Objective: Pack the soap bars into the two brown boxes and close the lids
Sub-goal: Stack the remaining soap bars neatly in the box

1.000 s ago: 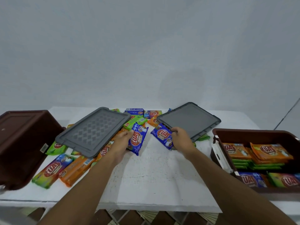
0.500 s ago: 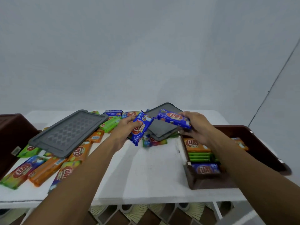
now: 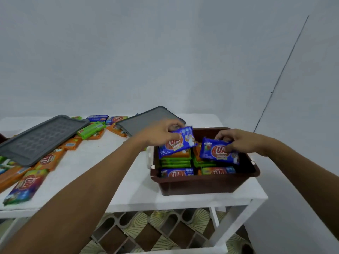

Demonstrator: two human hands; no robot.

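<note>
Both grips hold blue soap bars (image 3: 176, 143) (image 3: 218, 150) lengthwise left-right, over brown box (image 3: 201, 184)

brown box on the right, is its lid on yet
No, the brown box is open, soap bars showing inside, and a grey lid lies on the table behind it.

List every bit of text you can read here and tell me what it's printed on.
"KUAT", red logo on the blue soap bar in the right hand.
"KUA", partly covered, on the blue soap bar in the left hand.
"KUAT" on the orange bar beside the grey lid.
Small print on all wrappers: too blurred to read.
</note>
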